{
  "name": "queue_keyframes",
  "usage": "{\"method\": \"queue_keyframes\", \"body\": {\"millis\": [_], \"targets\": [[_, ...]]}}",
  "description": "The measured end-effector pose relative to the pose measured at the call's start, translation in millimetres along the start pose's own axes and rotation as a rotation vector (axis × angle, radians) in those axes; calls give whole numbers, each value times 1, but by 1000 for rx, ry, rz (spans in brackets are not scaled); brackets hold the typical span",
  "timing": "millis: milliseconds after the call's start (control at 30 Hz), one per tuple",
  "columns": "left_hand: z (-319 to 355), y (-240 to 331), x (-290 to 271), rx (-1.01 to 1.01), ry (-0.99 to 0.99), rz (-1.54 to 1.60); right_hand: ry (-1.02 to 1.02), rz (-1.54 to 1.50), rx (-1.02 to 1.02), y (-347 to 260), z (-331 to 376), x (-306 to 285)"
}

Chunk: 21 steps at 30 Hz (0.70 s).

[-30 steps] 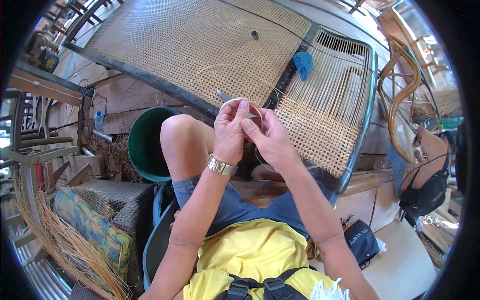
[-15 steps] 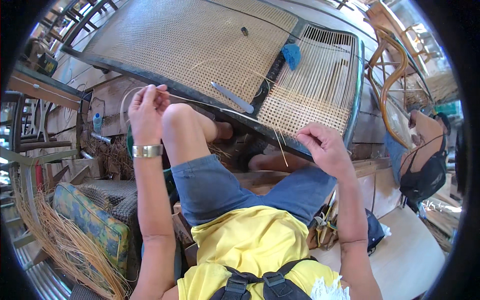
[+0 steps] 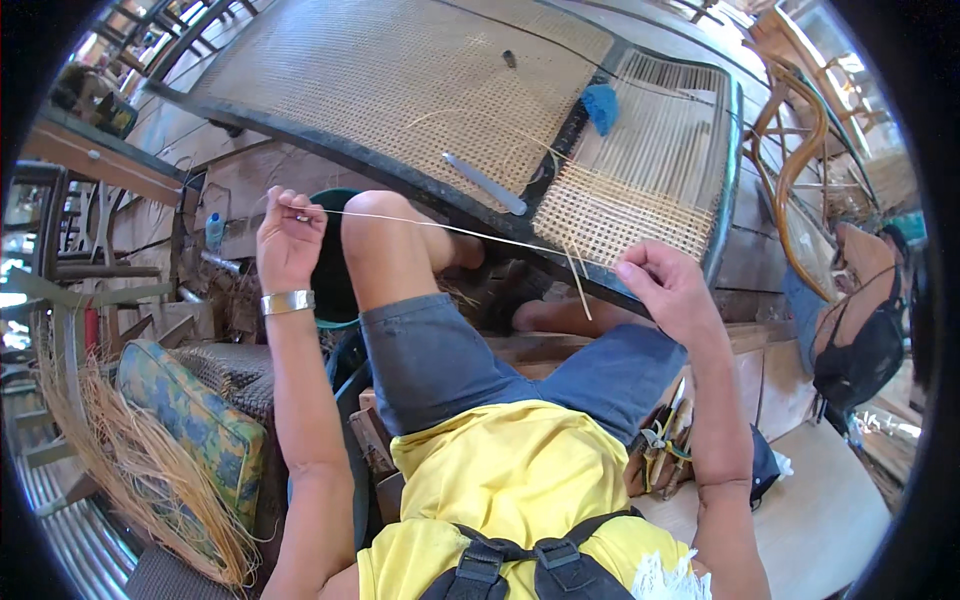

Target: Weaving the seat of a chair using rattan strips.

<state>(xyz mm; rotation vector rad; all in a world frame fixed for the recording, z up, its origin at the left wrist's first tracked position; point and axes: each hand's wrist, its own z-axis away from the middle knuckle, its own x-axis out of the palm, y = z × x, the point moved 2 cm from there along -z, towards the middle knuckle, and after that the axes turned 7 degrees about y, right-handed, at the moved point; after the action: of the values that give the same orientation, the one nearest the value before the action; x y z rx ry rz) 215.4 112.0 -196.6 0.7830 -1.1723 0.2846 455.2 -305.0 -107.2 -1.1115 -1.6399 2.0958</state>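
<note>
A thin, pale cane strand [image 3: 450, 228] stretches nearly straight between my hands, across my knee and along the near edge of a dark-framed cane panel [image 3: 400, 110]. My left hand [image 3: 290, 240] pinches its left end, palm partly turned up. At the other end, the thumb and forefinger of my right hand [image 3: 665, 285] close on it by the frame's near right corner. Beside that hand, the smaller section [image 3: 620, 210] is woven in open squares at its near part, with bare parallel strands beyond. Short loose cane ends [image 3: 580, 285] hang over the edge there.
A flat pointed metal tool [image 3: 485, 185] and a crumpled blue piece [image 3: 600, 105] lie on the panel. Below my left hand stands a green bucket [image 3: 338, 300]. Loose cane strands [image 3: 150, 470] and a camouflage cushion [image 3: 190, 430] are at left; a bent-cane chair [image 3: 800, 170] stands right.
The strand's loop behind my left hand is gone from view, and the strand now runs straighter. My left hand has shifted slightly left and turned its palm up. The whole view has shifted a little.
</note>
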Motion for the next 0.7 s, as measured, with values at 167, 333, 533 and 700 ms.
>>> {"method": "queue_keyframes", "body": {"millis": [167, 333, 533, 700], "targets": [[6, -5, -3, -34, 45, 49, -29, 166, 1, -9, 3, -9], [11, 2, -24, 47, 173, -109, -17, 331, -43, -7, 4, -4], [25, 32, -73, 131, 385, -229, 118, 341, -87, 2, 0, -7], [33, 92, -101, 186, 415, -233, -15, 243, 42, 13, -5, -26]]}}
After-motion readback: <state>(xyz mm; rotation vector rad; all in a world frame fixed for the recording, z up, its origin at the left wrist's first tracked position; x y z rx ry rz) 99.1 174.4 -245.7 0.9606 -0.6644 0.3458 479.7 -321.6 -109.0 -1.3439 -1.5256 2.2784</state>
